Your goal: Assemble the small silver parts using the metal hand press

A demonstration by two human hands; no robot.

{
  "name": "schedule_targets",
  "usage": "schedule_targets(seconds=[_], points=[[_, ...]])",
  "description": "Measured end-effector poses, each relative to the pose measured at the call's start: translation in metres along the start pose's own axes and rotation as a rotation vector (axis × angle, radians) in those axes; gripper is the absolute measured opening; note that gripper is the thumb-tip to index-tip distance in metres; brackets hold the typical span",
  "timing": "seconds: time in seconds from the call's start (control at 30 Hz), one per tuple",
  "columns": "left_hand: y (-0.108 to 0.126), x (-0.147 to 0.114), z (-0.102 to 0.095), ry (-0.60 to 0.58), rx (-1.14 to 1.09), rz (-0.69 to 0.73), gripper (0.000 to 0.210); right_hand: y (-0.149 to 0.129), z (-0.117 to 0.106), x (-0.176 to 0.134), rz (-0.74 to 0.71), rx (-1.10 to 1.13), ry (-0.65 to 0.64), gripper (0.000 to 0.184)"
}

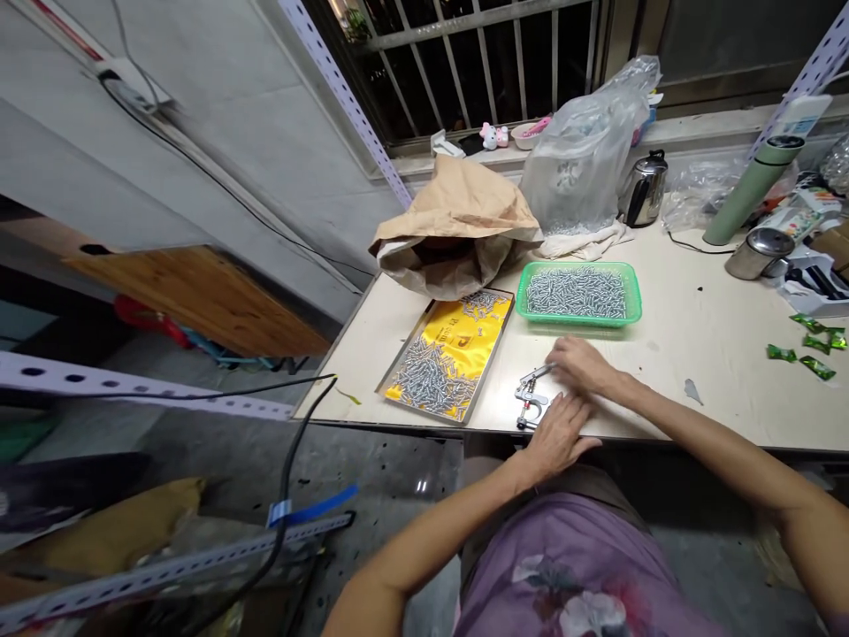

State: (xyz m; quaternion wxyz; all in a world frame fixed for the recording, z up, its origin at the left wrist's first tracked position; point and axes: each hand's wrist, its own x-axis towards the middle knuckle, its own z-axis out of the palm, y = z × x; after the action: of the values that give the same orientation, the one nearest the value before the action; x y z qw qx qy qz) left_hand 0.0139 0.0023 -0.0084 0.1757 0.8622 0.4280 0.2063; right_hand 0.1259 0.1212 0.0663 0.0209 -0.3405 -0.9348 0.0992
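Note:
Near the table's front edge stands a small metal hand press (531,400) with a lever and a C-shaped frame. My right hand (580,364) is closed on the end of its lever; the fingers are slightly blurred. My left hand (558,432) lies just right of the press, fingers stretched out and thumb apart, partly covering the press's side. Left of the press, a shallow tray (487,367) with a yellow lining carries many small metal pins (431,376), heaped at its near end. Behind my hands, a green plastic basket (579,322) is filled with similar metal pieces (577,292).
A brown paper bag (457,217) opens toward the tray. Behind stand a clear plastic bag (570,168) and a steel kettle (645,190). At right are a green thermos (753,190), a metal mug (760,254) and several green-wrapped sweets (815,343). A black cable (292,460) hangs left.

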Motion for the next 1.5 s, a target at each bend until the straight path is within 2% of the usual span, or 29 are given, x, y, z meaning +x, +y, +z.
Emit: schedule_targets(seconds=[0.07,0.13,0.27,0.37,0.47,0.5,0.57,0.63,0.73,0.83,0.97,1.17,1.27,1.37,1.43,1.5], points=[[-0.001,0.001,0.003,-0.032,-0.011,-0.034,0.057,-0.023,0.002,0.006,-0.234,0.010,-0.058,0.012],[0.000,0.000,0.007,-0.046,0.004,-0.067,0.057,-0.044,0.009,0.012,-0.377,-0.016,-0.096,0.007],[0.005,-0.007,0.003,0.056,0.067,-0.016,0.041,-0.064,0.025,0.025,-0.468,-0.056,-0.105,0.011],[-0.003,-0.020,-0.018,0.113,0.116,-0.023,0.027,-0.060,0.020,0.031,-0.466,0.045,0.044,0.013],[-0.030,-0.038,-0.059,0.158,0.173,-0.092,0.029,-0.038,-0.008,0.032,-0.388,0.192,0.362,0.016],[-0.042,-0.043,-0.076,0.174,0.203,-0.140,0.030,-0.026,-0.021,0.032,-0.347,0.217,0.468,0.016],[-0.066,-0.049,-0.109,0.184,0.371,-0.451,0.026,0.001,-0.046,0.032,-0.223,0.183,0.597,0.019],[-0.086,-0.050,-0.137,0.142,0.479,-0.707,0.023,0.027,-0.064,0.030,-0.113,0.063,0.616,0.020],[-0.102,-0.046,-0.157,0.026,0.534,-0.894,0.023,0.050,-0.070,0.022,0.001,-0.055,0.563,0.025],[-0.104,-0.038,-0.160,-0.060,0.519,-0.951,0.024,0.048,-0.055,0.007,-0.019,-0.019,0.478,0.029],[-0.101,-0.027,-0.157,-0.133,0.487,-0.994,0.025,0.028,-0.031,-0.015,-0.058,0.088,0.407,0.031],[-0.103,-0.026,-0.154,-0.150,0.527,-0.978,0.033,0.016,-0.018,-0.038,-0.084,0.186,0.360,0.031],[-0.102,-0.032,-0.157,-0.091,0.497,-0.919,0.029,0.014,-0.014,-0.049,-0.081,0.208,0.370,0.032],[-0.093,-0.034,-0.156,0.064,0.278,-0.860,0.018,0.009,-0.011,-0.057,-0.065,0.240,0.361,0.031],[-0.082,-0.031,-0.149,0.133,-0.026,-0.873,0.012,0.005,-0.008,-0.061,-0.052,0.268,0.336,0.031],[-0.070,-0.026,-0.138,0.122,-0.388,-0.912,0.010,0.000,-0.006,-0.064,-0.041,0.304,0.294,0.031]])
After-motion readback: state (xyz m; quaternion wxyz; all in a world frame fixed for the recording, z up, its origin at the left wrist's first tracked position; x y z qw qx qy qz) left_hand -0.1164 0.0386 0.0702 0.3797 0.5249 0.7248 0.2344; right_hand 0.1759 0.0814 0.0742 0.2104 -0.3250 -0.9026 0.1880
